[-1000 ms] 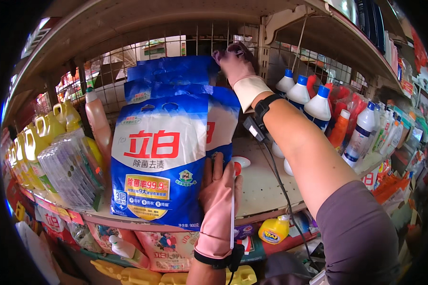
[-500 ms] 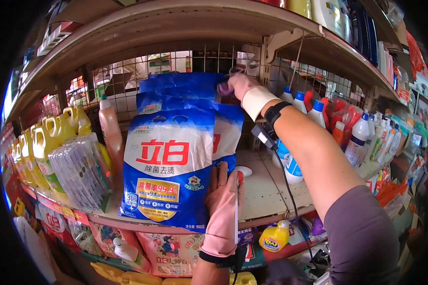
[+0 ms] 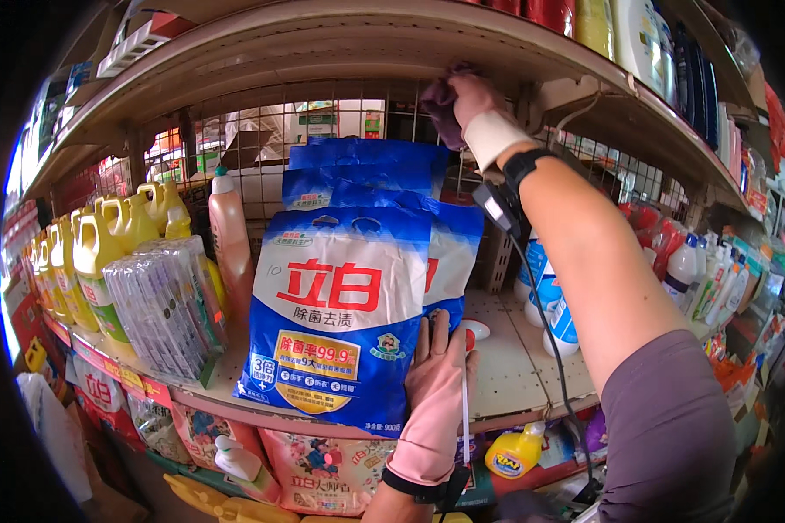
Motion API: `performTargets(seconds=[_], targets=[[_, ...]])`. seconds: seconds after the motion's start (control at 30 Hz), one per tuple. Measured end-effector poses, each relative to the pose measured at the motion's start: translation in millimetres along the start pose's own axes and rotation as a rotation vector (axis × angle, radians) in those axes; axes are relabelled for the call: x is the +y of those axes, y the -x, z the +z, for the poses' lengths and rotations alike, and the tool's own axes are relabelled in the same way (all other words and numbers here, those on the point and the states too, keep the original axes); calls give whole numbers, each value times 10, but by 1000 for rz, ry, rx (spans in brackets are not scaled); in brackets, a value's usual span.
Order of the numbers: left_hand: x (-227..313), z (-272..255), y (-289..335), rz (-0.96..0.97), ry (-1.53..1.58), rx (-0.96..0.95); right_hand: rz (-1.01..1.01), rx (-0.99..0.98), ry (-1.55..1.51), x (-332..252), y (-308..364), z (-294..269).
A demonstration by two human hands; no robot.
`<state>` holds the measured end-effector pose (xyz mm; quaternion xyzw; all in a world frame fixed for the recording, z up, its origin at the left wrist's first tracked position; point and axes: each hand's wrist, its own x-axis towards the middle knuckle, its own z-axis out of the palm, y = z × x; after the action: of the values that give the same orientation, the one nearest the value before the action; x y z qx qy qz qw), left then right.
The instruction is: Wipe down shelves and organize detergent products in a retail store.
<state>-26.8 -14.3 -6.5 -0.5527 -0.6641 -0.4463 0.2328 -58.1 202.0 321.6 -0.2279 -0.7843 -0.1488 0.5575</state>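
Okay, the left hand (image 3: pixel 434 388) is loosely open against the blue-and-white detergent bag (image 3: pixel 340 305), right hand (image 3: pixel 481 103) bunched around a purple cloth (image 3: pixel 443 122). Light, steady bracing should stop that bag tipping.

Large red characters (image 3: pixel 358 285) mark the blue pouch (image 3: pixel 336 324), with seemingly blurred lettering (image 3: pixel 323 483) on the pink pack (image 3: pixel 316 458).

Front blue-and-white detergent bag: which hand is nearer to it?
Left. The left hand is against the lower right edge of the detergent bag; the right hand is beyond its top right, holding a purple cloth.
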Motion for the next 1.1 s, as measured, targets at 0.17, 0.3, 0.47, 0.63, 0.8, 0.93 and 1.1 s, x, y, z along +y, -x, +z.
performTargets(seconds=[0.17,0.3,0.47,0.63,0.8,0.93,1.1], targets=[[43,96,-18,33,-17,16,52,51,284,-27,-60,329],[-10,-12,-19,-8,36,-18,30,-152,215,-127,-61,145],[25,-5,-20,26,76,10,117,-36,134,485,-17,-199],[9,-20,-10,30,-2,17,201,42,-615,272,185,-447],[72,0,-42,64,-26,68,-60,-118,-138,-378,380,-686],[-82,59,27,63,1,106,-266,92,-164,-454,427,-554],[48,2,3,55,1,61,17,-17,-661,413,420,-876]])
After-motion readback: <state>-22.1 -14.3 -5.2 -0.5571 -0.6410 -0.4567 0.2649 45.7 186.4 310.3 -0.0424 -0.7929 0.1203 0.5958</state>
